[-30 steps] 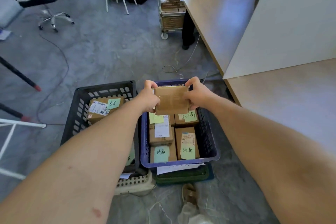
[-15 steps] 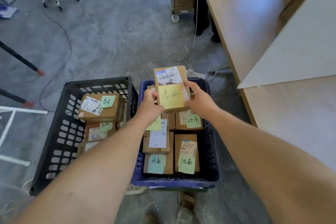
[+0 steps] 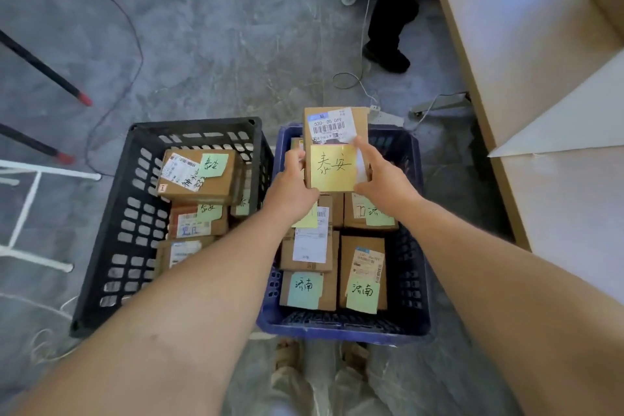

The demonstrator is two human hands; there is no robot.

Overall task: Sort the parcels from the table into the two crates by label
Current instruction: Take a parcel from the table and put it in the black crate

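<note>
Cardboard parcel, pinched between left hand and right hand, hides part of the blue crate.

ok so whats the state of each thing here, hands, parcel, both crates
held parcel: held above the blue crate, label side toward the camera
left hand: grips the held parcel's left edge
right hand: grips its right edge
black crate: holds stacked labelled parcels
blue crate: holds labelled parcels lying flat

Yellow-noted parcel in both hands' grip, left hand, right hand, above blue crate.
</note>
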